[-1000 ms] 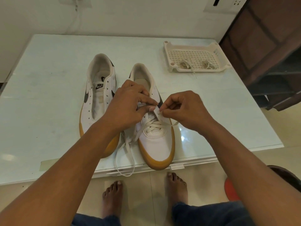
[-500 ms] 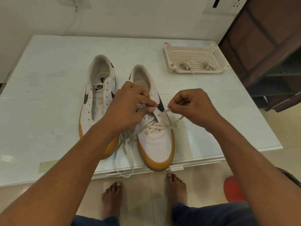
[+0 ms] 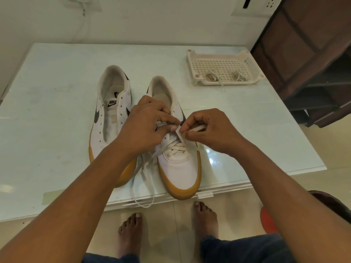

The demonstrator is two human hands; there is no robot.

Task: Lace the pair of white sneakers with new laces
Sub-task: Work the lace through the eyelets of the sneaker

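- Table [image 3: 57, 120]: pale glass top, two white sneakers with tan soles side by side, toes toward the person.
- Half-laced sneaker [image 3: 180, 173]: the one on the person's right, toe at the near table edge. The lace [image 3: 177, 149] crosses the lower eyelets only.
- Left hand [image 3: 144, 128]: fingers curled over the middle of that sneaker, thumb and forefinger gripping its eyelet edge.
- Right hand [image 3: 209, 130]: thumb and forefinger pinch the lace just beside the left thumb; a short stretch of lace shows between its fingers.
- Loose lace end [image 3: 142, 188]: trails off the sneaker's left side and loops over the table edge.
- Unlaced sneaker [image 3: 112, 120]: just left of the other one, eyelets empty, toe hidden under the left forearm.
- Tray [image 3: 190, 61]: far right of the table, well apart from the sneakers, with two lace bundles [image 3: 212, 76] inside.
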